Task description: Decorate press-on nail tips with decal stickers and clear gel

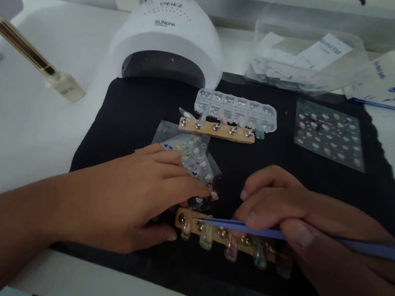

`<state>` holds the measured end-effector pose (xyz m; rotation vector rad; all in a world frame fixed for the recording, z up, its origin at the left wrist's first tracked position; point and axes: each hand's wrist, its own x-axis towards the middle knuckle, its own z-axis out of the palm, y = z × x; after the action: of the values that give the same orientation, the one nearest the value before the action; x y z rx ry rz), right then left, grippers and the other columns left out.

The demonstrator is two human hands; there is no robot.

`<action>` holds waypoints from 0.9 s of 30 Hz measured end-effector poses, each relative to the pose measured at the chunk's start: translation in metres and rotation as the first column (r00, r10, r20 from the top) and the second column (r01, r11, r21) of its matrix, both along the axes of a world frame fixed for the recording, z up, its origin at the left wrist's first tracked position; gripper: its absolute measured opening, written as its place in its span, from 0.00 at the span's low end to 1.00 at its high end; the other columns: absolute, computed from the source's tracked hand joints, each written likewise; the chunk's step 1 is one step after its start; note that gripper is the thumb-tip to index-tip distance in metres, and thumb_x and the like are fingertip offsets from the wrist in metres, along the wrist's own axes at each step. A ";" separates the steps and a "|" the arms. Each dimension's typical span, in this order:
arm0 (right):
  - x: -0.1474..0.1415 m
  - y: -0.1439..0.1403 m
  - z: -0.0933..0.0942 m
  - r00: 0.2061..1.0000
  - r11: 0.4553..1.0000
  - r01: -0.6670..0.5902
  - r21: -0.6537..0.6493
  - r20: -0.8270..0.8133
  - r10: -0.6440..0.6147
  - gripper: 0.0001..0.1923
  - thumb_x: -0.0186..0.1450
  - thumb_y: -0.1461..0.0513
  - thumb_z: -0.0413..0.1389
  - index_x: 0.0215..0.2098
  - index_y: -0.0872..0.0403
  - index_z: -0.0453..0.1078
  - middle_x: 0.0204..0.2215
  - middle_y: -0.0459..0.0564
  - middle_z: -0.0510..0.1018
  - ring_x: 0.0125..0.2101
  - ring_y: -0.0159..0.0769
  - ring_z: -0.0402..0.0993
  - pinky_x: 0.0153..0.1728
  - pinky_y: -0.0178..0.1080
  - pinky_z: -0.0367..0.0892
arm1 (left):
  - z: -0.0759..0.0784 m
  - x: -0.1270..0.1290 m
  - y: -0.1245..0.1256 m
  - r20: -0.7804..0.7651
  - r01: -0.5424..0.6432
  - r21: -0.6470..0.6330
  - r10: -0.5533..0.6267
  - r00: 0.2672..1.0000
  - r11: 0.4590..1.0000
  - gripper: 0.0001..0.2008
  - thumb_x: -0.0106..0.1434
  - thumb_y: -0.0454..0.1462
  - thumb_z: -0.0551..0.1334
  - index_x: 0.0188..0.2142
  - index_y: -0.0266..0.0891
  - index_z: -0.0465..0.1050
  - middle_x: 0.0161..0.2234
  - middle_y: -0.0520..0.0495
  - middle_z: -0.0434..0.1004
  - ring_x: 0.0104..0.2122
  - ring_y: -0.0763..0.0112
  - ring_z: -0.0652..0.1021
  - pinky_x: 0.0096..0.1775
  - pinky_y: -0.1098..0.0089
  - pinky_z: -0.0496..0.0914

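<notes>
Right hand (278, 206) is pinching a blue tool (318, 238) in a closed grip over the nail strip (228, 240) (near mat edge); left hand (129, 197) is lying flat, grip open, steadying the strip's end beside stickers (192, 154).

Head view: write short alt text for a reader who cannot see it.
A right hand holds a thin blue tool over a wooden strip of false nails that the left hand touches, on a black mat before a white nail lamp.
</notes>
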<state>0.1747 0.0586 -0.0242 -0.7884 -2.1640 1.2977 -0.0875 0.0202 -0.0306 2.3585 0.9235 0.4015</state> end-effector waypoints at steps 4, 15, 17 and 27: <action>-0.001 0.001 0.001 1.000 1.000 -0.015 -0.016 0.002 0.015 0.15 0.75 0.52 0.47 0.38 0.40 0.74 0.27 0.45 0.78 0.37 0.38 0.73 0.33 0.39 0.71 | 0.000 0.000 0.000 0.000 -0.004 0.002 0.004 1.000 1.000 0.25 0.64 0.33 0.66 0.59 0.37 0.64 0.50 0.43 0.78 0.51 0.58 0.75 0.56 0.55 0.64; -0.002 -0.002 0.000 1.000 0.999 0.007 -0.045 -0.022 -0.008 0.15 0.75 0.53 0.47 0.37 0.42 0.74 0.28 0.45 0.78 0.37 0.37 0.73 0.34 0.38 0.71 | 0.001 0.001 0.000 -0.002 -0.009 -0.010 0.009 1.000 1.000 0.25 0.64 0.33 0.66 0.59 0.37 0.64 0.47 0.44 0.77 0.49 0.59 0.75 0.54 0.57 0.65; -0.003 -0.002 0.001 1.000 0.998 0.012 -0.057 -0.017 -0.013 0.16 0.74 0.52 0.48 0.35 0.43 0.75 0.27 0.45 0.79 0.36 0.37 0.73 0.33 0.38 0.70 | 0.002 0.000 -0.001 -0.002 -0.006 -0.018 0.006 1.000 1.000 0.25 0.63 0.33 0.66 0.59 0.37 0.64 0.47 0.45 0.77 0.49 0.59 0.75 0.53 0.57 0.65; -0.004 -0.002 0.003 0.999 0.993 0.036 -0.116 -0.030 -0.040 0.15 0.72 0.51 0.51 0.34 0.43 0.77 0.27 0.47 0.79 0.35 0.41 0.73 0.32 0.40 0.69 | 0.005 0.001 -0.002 0.000 -0.015 -0.006 0.015 1.000 1.000 0.25 0.61 0.27 0.61 0.58 0.39 0.63 0.47 0.45 0.77 0.48 0.59 0.75 0.52 0.58 0.66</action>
<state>0.1707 0.0566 -0.0215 -0.8432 -2.0540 1.4168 -0.0870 0.0185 -0.0254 2.3473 0.9423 0.4040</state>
